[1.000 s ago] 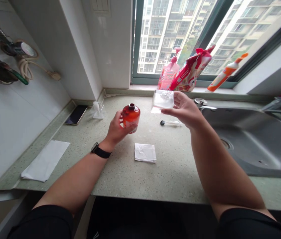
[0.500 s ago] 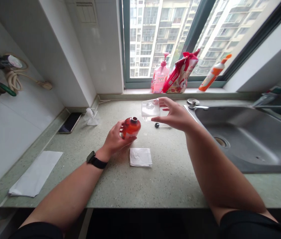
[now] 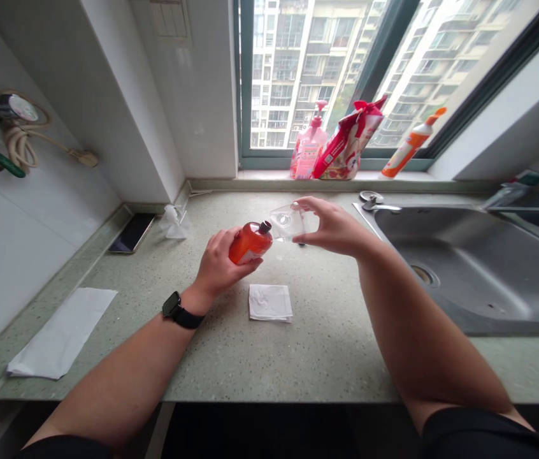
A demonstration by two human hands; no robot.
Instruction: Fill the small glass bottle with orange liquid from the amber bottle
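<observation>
My left hand [image 3: 224, 264] grips an amber-orange plastic bottle [image 3: 250, 243] with a dark open neck, tilted so the neck points right. My right hand [image 3: 331, 228] pinches a clear plastic packet [image 3: 285, 222] between thumb and fingers, with a small clear part visible inside. The packet hangs just right of the bottle's neck, and the two are close but apart. Both are held above the speckled green countertop [image 3: 317, 357]. A folded white tissue [image 3: 270, 303] lies on the counter below my left hand. A black smartwatch [image 3: 172, 308] is on my left wrist.
A steel sink [image 3: 470, 268] and faucet [image 3: 379, 206] are to the right. A phone [image 3: 132, 233], a crumpled clear wrapper [image 3: 171, 223] and a white paper sheet [image 3: 62, 333] lie left. A pink pump bottle [image 3: 308, 150], a red pouch [image 3: 348, 143] and an orange tube [image 3: 410, 146] stand on the windowsill.
The bottle has tipped over to the right, its neck now pointing at the packet. The packet has come lower and closer to the bottle.
</observation>
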